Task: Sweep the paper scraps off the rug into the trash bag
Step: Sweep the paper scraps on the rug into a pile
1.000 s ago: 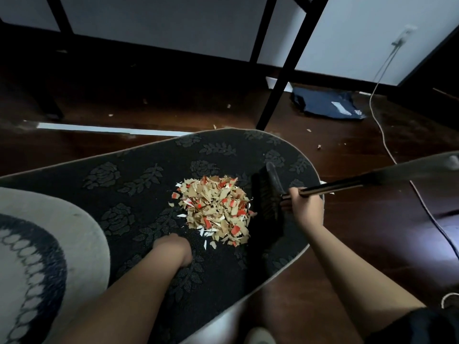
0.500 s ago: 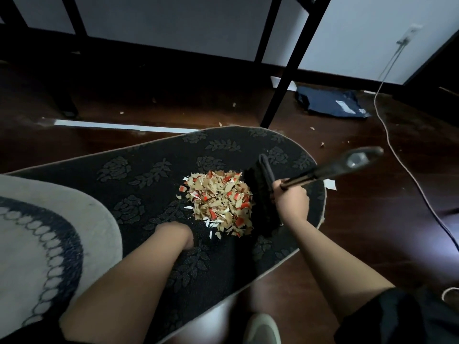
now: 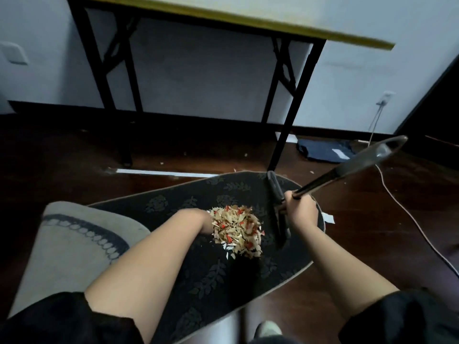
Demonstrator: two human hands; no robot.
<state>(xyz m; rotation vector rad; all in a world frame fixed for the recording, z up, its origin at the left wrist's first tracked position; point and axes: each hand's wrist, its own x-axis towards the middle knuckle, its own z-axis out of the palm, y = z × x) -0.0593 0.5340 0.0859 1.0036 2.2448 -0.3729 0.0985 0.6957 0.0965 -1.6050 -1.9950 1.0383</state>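
Clearly the paper scraps are featherlight and loose: a heaped pile of tan, red and white bits lying on the dark leaf-patterned rug, with a few stragglers at its near edge. They would scatter under a fast stroke, so short, low passes look safest. The right hand has its fingers wrapped tight around the hand brush where the handle meets the head, a sensible hold for control; the dark bristles stand just beside the pile's right side. The left hand rests against the pile's left side; whether its fingers are curled or spread I cannot tell. No trash bag shows.
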